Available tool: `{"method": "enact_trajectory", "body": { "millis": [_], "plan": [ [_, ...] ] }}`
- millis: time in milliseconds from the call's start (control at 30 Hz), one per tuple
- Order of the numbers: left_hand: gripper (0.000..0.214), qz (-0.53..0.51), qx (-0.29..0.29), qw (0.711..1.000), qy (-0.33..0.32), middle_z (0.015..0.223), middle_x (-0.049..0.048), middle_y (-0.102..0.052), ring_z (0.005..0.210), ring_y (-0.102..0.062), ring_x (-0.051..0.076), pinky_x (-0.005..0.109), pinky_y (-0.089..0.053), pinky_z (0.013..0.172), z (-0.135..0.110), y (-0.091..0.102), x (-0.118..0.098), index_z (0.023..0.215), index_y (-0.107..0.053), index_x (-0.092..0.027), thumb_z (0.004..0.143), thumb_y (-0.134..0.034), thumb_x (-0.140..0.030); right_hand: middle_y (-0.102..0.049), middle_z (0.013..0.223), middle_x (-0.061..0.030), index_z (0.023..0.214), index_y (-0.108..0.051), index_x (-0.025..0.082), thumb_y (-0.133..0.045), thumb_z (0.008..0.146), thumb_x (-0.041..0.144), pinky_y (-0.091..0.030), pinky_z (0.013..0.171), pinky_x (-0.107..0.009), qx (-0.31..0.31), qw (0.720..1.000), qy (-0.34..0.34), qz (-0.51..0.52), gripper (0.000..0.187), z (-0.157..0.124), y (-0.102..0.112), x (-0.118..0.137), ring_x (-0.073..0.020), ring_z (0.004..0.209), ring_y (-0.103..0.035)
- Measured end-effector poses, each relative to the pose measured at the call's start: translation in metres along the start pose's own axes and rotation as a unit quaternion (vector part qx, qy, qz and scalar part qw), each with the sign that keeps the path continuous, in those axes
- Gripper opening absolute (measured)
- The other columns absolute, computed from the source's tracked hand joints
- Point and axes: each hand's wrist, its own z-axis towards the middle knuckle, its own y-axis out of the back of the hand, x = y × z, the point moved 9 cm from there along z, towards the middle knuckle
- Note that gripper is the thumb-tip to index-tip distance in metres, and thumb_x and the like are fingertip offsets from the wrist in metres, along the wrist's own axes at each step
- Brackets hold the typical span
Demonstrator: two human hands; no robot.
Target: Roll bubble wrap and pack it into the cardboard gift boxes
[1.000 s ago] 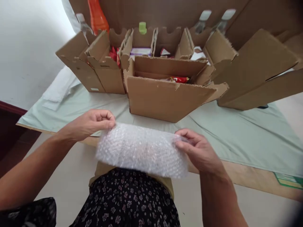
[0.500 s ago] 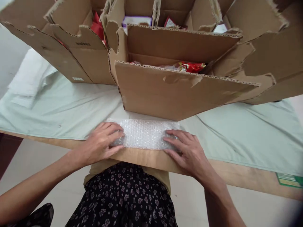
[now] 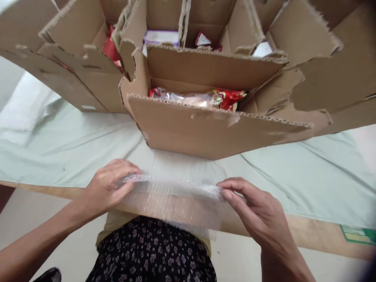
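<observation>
A clear sheet of bubble wrap (image 3: 176, 199) is stretched between my hands at the table's front edge, blurred by motion. My left hand (image 3: 113, 182) pinches its upper left end between thumb and fingers. At the upper right end, my right hand (image 3: 252, 203) grips it with thumb and forefinger. The lower part of the sheet hangs down past the wooden edge, and the table shows through it. Just beyond the wrap stands a cardboard box (image 3: 188, 129) with a red and clear plastic packet (image 3: 226, 100) inside.
Behind are more cardboard compartments (image 3: 214, 66) holding a white and purple box (image 3: 161, 37) and red packets (image 3: 110, 49). White folded sheeting (image 3: 23, 109) lies at the left on the pale green cloth (image 3: 293, 172). A green item (image 3: 357, 235) sits at the right edge.
The bubble wrap lay flat and folded under my hands; now it is lifted by its ends and hangs over the edge. My hands have moved apart and closed on it. The view has shifted slightly.
</observation>
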Motion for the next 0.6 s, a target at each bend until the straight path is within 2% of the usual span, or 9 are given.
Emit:
{"method": "enact_trajectory", "body": {
  "millis": [100,167,233,367,467,533,600],
  "plan": [
    [0.014,-0.070,0.050,0.994,0.073,0.086,-0.0032,-0.078,0.072,-0.074,0.015,0.023,-0.055,0.061,0.003,0.000,0.010,0.100,-0.071,-0.027,0.099,-0.057,-0.027,-0.071,0.075,0.0039,0.103,-0.072,0.028,-0.064,0.101,0.036,-0.051,0.052,-0.020,-0.021,0.998,-0.051,0.044,0.012,-0.004,0.010,-0.016,-0.0108,0.056,-0.064],
    [0.014,-0.074,0.050,0.990,0.105,0.086,-0.0033,-0.079,0.070,-0.074,0.015,0.022,-0.055,0.056,0.007,-0.005,0.017,0.102,-0.071,-0.027,0.099,-0.059,-0.033,-0.070,0.071,0.0037,0.104,-0.073,0.027,-0.065,0.100,0.040,-0.051,0.050,-0.020,-0.040,0.996,-0.075,0.039,0.015,-0.002,0.010,-0.029,-0.0120,0.054,-0.064],
    [0.015,-0.053,0.029,0.992,0.110,0.089,-0.0020,-0.080,0.071,-0.076,0.017,0.023,-0.057,0.057,0.013,-0.012,0.025,0.106,-0.071,-0.027,0.099,-0.060,-0.035,-0.072,0.072,0.0019,0.104,-0.072,0.026,-0.065,0.099,0.043,-0.055,0.054,-0.024,-0.065,0.994,-0.086,-0.007,0.019,0.002,0.009,-0.041,-0.0153,0.059,-0.068],
    [0.030,0.058,-0.024,0.997,0.048,0.091,0.0027,-0.078,0.073,-0.076,0.020,0.031,-0.062,0.066,0.020,-0.023,0.032,0.129,-0.062,-0.025,0.100,-0.057,-0.029,-0.076,0.100,-0.0059,0.111,-0.070,0.025,-0.063,0.101,0.042,-0.062,0.080,-0.039,-0.143,0.976,-0.055,-0.153,0.021,0.002,0.015,-0.053,-0.0255,0.093,-0.074],
    [0.052,0.166,-0.113,0.979,0.044,0.110,0.0131,-0.073,0.096,-0.073,0.030,0.046,-0.063,0.083,0.014,-0.010,0.027,0.150,-0.049,-0.021,0.099,-0.060,-0.026,-0.073,0.113,-0.0093,0.115,-0.067,0.025,-0.061,0.102,0.028,-0.057,0.092,-0.045,-0.203,0.957,-0.021,-0.208,0.015,-0.012,0.023,-0.046,-0.0276,0.105,-0.071],
    [0.064,0.184,-0.143,0.972,0.023,0.125,0.0178,-0.067,0.115,-0.067,0.034,0.052,-0.059,0.096,0.008,-0.006,0.010,0.156,-0.043,-0.021,0.095,-0.065,-0.019,-0.073,0.112,-0.0098,0.116,-0.066,0.024,-0.060,0.100,0.018,-0.055,0.091,-0.043,-0.190,0.962,0.017,-0.197,0.018,-0.017,0.015,-0.030,-0.0257,0.103,-0.070],
    [0.069,0.153,-0.092,0.983,-0.038,0.134,0.0173,-0.064,0.131,-0.059,0.035,0.054,-0.053,0.108,0.006,-0.020,-0.013,0.156,-0.044,-0.023,0.092,-0.066,-0.009,-0.073,0.114,-0.0099,0.118,-0.065,0.023,-0.059,0.098,0.012,-0.055,0.089,-0.040,-0.120,0.976,0.068,-0.169,0.023,-0.015,-0.009,-0.006,-0.0242,0.106,-0.069]
  ]
}}
